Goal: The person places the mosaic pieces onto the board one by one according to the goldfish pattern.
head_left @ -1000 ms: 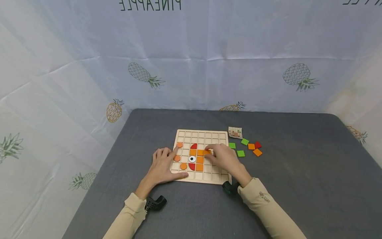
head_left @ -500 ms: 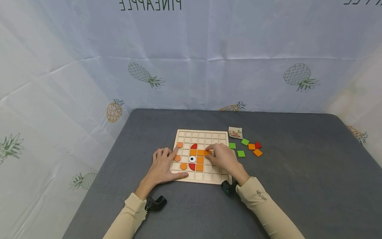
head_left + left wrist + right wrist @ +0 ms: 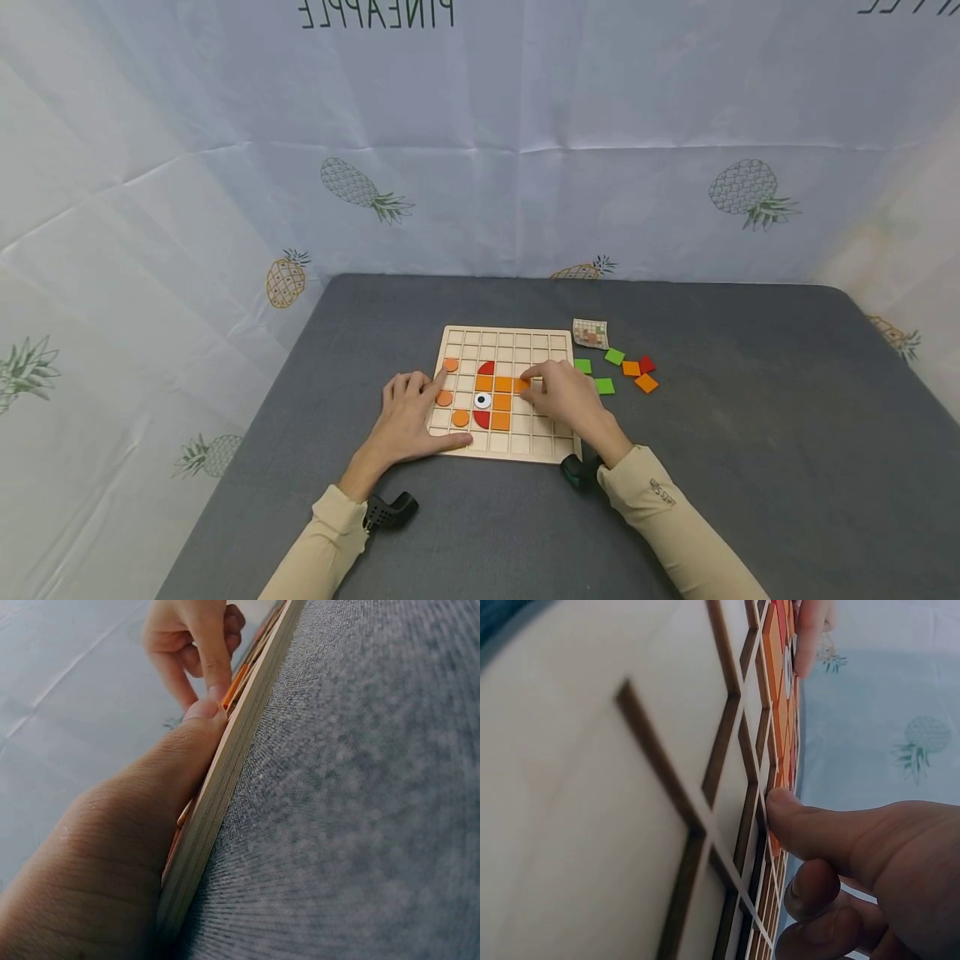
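Observation:
A wooden grid board (image 3: pixel 517 446) lies on the table in the head view. My left hand (image 3: pixel 405 417) rests on its left side, fingers extended and the thumb along the near edge. Towards the board's middle, my right hand (image 3: pixel 566 400) pinches an orange square tile (image 3: pixel 521 385) between thumb and index finger, at the right end of a row of orange tiles (image 3: pixel 494 383). Below that row sits a white disc with a black dot (image 3: pixel 482 401). Red rounded pieces (image 3: pixel 487 367) and orange discs (image 3: pixel 461 418) lie on the board too. The fingertips partly hide the pinched tile.
Right of the board lie several green tiles (image 3: pixel 604 386), orange tiles (image 3: pixel 647 383) and a red tile (image 3: pixel 647 364). A small card with a printed grid pattern (image 3: pixel 591 333) is by the board's far right corner. A pineapple-print cloth (image 3: pixel 517 208) hangs behind the grey table (image 3: pixel 720 433).
The pinched orange tile has shifted slightly and now lines up with the row, beside its neighbour. My right fingers have moved a little to the right. The left hand stays put.

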Tool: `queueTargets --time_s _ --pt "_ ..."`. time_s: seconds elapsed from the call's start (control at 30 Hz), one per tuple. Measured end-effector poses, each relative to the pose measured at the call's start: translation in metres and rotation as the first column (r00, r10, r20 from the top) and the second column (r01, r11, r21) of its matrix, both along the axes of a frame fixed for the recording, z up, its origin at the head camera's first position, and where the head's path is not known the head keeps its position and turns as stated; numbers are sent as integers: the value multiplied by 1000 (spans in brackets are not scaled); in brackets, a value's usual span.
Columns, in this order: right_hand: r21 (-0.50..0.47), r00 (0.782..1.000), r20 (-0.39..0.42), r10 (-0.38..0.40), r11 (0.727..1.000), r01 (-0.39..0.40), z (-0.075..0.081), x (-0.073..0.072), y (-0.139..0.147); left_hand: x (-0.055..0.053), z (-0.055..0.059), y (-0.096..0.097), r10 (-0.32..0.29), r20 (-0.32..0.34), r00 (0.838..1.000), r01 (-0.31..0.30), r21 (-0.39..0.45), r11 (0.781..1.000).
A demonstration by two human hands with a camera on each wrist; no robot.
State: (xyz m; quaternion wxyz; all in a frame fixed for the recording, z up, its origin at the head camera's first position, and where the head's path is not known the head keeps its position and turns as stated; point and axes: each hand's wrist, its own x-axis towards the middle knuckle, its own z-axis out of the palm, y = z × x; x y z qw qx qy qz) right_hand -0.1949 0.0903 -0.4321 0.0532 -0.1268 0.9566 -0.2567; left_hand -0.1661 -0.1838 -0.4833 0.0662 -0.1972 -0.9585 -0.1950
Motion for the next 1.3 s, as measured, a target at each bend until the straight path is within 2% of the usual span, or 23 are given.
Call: queueTargets --time_s 0.47,0.7,0.97,1.3 --pt "-4 1000 -11 18 1000 -18 6 2 21 -1 -1 0 -7 0 1000 7 7 1000" --pt "16 999 -23 -30 999 30 5 1 46 -1 -2 -1 9 10 1000 -9 -13 1000" --pt "7 991 -84 -106 994 107 4 -2 88 0 -1 0 -7 1 1000 7 3 1000" --pt "72 982 -45 -184 980 187 5 -5 121 -1 -3 0 6 14 1000 -6 -16 1000"
